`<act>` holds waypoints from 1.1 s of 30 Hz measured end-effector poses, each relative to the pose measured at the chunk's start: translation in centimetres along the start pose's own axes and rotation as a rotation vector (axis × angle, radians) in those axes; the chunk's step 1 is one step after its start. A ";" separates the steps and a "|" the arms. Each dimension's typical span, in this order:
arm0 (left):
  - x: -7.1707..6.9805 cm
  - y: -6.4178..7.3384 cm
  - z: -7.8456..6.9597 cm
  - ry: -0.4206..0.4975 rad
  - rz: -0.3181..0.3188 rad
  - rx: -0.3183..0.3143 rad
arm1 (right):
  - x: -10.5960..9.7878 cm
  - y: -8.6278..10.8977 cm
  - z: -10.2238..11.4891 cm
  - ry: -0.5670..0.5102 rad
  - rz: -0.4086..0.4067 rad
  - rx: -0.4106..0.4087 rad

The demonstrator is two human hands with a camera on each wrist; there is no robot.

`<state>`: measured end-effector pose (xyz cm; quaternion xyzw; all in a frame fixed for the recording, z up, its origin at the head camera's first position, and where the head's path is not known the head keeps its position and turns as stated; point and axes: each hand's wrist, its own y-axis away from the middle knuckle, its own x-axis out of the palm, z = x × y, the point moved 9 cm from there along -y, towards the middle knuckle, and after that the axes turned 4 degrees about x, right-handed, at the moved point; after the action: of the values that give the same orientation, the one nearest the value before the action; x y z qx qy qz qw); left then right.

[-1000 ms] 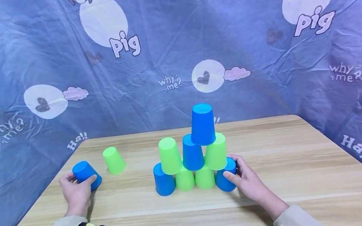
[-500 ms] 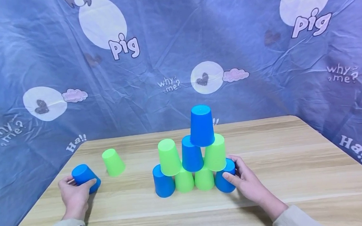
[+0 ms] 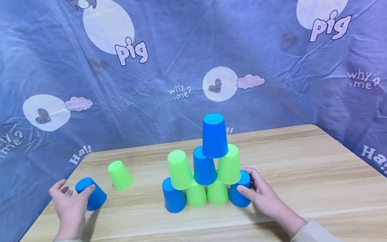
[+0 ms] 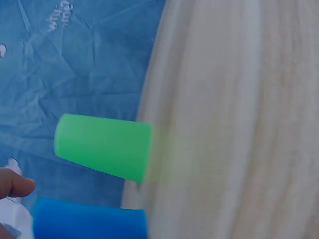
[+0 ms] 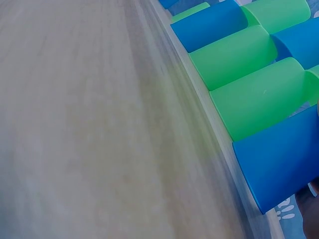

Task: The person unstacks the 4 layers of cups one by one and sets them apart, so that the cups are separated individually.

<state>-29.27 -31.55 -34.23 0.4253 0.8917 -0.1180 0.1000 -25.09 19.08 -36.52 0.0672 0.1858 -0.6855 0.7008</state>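
Observation:
At the left, my left hand (image 3: 68, 210) has its fingers spread off an upside-down blue cup (image 3: 97, 198); its thumb overlaps the cup's top in the head view. In the left wrist view, a fingertip (image 4: 20, 185) shows apart from that cup (image 4: 89, 221). My right hand (image 3: 266, 196) holds the blue cup (image 3: 240, 197) at the right end of a stack's bottom row, thumb in front, fingers behind. Two green cups and a left blue cup (image 3: 174, 199) complete that row. Above sit a green cup (image 3: 179, 170), a blue cup (image 3: 204, 169) and a green cup (image 3: 230, 165).
One blue cup (image 3: 214, 136) tops the stack, over the middle row's blue and right green cups. Another green cup (image 3: 120, 175) stands upside down behind the left blue cup. A wooden table (image 3: 174, 238) carries everything, with a printed blue cloth (image 3: 151, 101) behind.
My left hand has loosened its fingers from the left blue cup and drawn slightly left. The right hand keeps its hold, and the stack stands as before. The head view has shifted slightly.

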 end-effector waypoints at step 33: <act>4.9 8.6 -13.9 0.413 0.231 0.453 | 0.1 0.1 0.0 -0.017 0.010 0.027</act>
<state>-26.63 -18.57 -23.48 0.5501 0.7901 -0.2127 -0.1673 -25.00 19.01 -36.52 0.0718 0.1704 -0.6849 0.7048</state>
